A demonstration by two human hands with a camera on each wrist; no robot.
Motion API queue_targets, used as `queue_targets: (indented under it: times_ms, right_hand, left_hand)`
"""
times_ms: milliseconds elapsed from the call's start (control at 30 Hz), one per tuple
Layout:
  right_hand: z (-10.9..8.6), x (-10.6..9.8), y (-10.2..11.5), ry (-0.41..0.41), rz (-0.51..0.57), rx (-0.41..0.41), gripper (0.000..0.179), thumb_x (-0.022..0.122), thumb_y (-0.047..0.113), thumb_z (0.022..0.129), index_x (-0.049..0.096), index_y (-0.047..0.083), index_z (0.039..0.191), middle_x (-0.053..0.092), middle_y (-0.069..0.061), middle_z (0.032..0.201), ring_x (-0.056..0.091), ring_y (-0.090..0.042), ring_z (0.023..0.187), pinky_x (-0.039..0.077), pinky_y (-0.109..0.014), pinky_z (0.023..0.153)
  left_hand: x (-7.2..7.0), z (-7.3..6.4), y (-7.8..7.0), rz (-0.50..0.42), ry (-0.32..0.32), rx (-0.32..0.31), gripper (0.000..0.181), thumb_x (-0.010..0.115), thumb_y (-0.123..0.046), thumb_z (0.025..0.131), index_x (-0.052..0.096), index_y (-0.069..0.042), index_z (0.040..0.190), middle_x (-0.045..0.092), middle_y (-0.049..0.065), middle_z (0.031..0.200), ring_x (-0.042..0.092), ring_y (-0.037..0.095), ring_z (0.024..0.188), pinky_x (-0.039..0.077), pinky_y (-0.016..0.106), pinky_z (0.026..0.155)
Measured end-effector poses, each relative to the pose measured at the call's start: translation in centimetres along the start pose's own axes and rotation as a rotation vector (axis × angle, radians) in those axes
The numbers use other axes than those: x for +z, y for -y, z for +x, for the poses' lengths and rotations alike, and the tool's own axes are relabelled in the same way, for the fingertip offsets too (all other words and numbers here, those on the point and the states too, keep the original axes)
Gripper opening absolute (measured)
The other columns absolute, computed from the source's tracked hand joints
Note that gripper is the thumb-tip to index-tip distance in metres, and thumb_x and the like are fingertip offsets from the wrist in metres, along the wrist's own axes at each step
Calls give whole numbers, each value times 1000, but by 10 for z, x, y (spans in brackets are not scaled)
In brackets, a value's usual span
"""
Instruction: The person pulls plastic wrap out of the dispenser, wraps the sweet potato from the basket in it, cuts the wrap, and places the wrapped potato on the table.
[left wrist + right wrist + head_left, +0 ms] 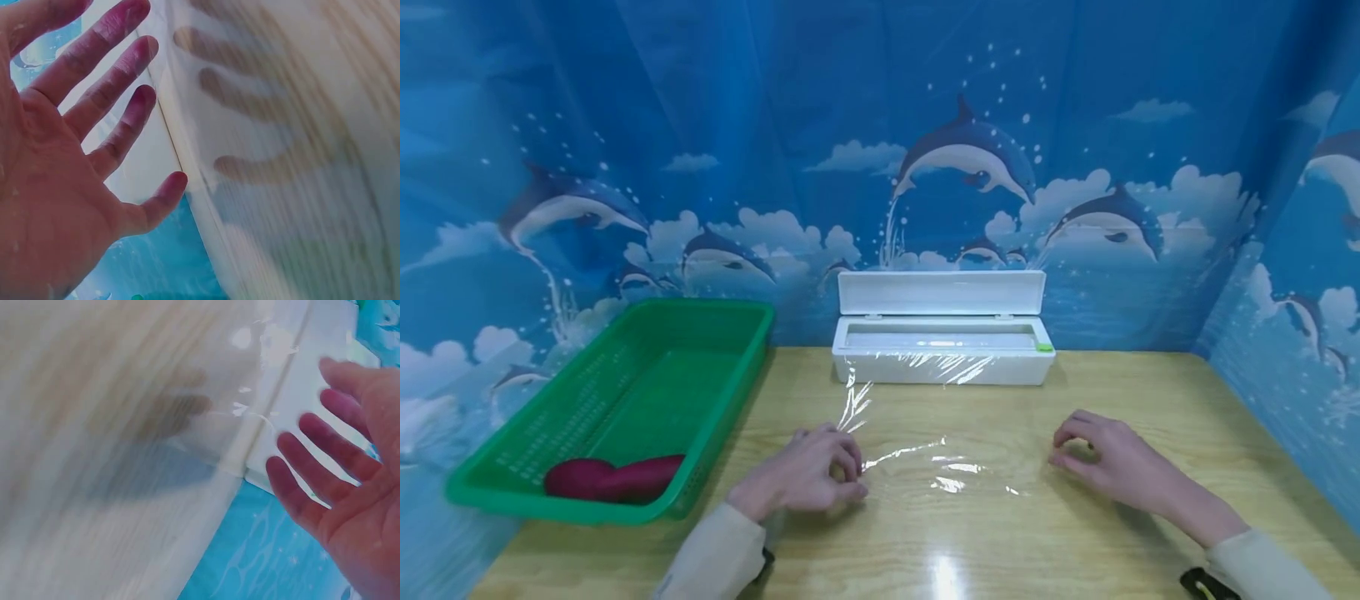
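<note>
A sheet of clear cling film [951, 483] stretches over the table from a white dispenser box [943, 367], whose lid [942, 292] stands raised. My left hand [805, 472] pinches the film's near left part, where creases gather at the fingers. On the other side, my right hand [1120, 462] has thumb and index finger together at the film's right edge. In the left wrist view the other fingers [112, 94] are spread and fairly straight. The right wrist view shows the fingers [331, 447] apart too, with film glare beside them. The exact pinch points are hard to see.
To the left stands a green plastic basket [722, 417] with a smooth dark red, bulging, elongated thing [613, 481] at its near end. A small green piece [1043, 347] sits on the box's right end. Behind the wooden table [1000, 558] hangs a dolphin-print curtain [820, 100].
</note>
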State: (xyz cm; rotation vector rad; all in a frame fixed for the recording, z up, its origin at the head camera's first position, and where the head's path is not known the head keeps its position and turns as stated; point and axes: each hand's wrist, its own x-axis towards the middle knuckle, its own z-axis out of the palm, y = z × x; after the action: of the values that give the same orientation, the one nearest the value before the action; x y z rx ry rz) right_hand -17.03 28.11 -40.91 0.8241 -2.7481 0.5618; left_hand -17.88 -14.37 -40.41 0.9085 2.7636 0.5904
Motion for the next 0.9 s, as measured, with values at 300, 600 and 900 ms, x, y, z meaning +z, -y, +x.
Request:
queue_targets:
  times_ms: [300, 600, 900]
  right_hand:
    - [7, 7, -2, 189, -127, -71, 42, 76, 33, 90, 71, 14, 127, 69, -12, 128, 66, -37, 114, 55, -58, 94]
    - [-4, 9, 2, 166, -150, -76, 40, 77, 37, 88, 72, 17, 123, 69, -9, 124, 67, -34, 110, 58, -56, 89]
    - [-9, 10, 3, 135, -173, -77, 37, 80, 35, 87, 73, 20, 120, 69, -4, 122, 67, -30, 110, 58, -54, 87]
  left_hand:
    - [-1, -1, 1, -19, 14, -5, 19, 73, -44, 89, 75, -29, 77, 70, -11, 112, 58, 18, 117, 38, 62, 106]
    - [-5, -9, 7, -262, 4, -31, 14, 71, -41, 92, 75, -30, 83, 67, -11, 116, 56, 21, 122, 37, 64, 110]
    - [-14, -26, 15, -242, -1, -60, 15, 70, -41, 93, 77, -28, 94, 68, -14, 105, 61, 19, 111, 45, 61, 104]
